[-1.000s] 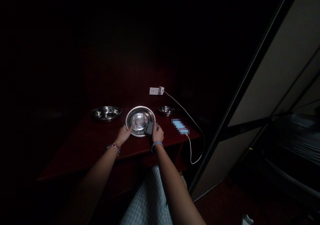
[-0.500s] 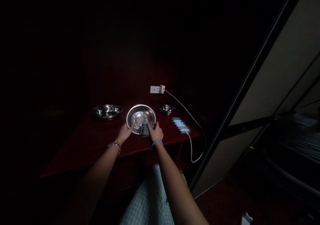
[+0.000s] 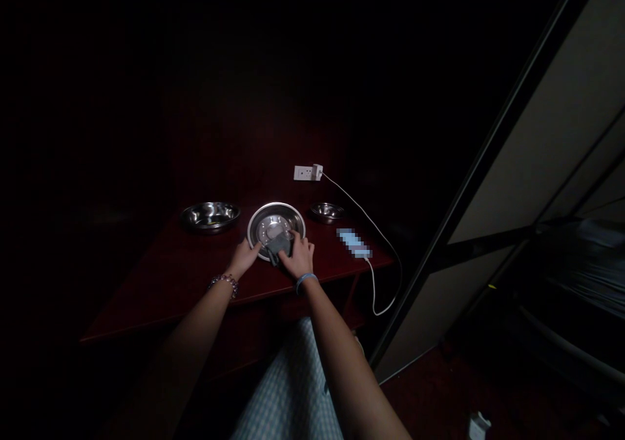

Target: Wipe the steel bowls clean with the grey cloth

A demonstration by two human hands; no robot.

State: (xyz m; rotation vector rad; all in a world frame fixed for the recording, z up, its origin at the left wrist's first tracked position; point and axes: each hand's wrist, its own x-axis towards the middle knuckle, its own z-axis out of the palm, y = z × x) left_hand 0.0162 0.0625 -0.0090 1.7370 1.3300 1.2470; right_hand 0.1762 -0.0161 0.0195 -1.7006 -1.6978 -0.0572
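A shiny steel basin (image 3: 293, 215) is tilted toward me near the front of the dark red table (image 3: 195, 277). My left hand (image 3: 245, 258) grips its left rim, thumb over the edge and the other fingers hidden behind. Inside the basin, my right hand (image 3: 299, 256) presses a grey cloth (image 3: 278, 245) against the lower part of the bowl. That hand is closed on the cloth's right side, and some cloth hangs over the near rim. A larger steel basin (image 3: 209, 217) stands at the left, and a smaller steel bowl (image 3: 327, 213) sits behind on the right.
A blurred-out phone (image 3: 354, 243) lies on the table's right side. Its white cable (image 3: 372, 220) runs to a charger in the wall socket (image 3: 303, 173) and droops past the table edge. A pale panel (image 3: 488, 212) stands to the right.
My right hand has moved slightly left and farther into the basin with the cloth, which now covers more of the inner bottom. My left hand keeps its hold on the rim.
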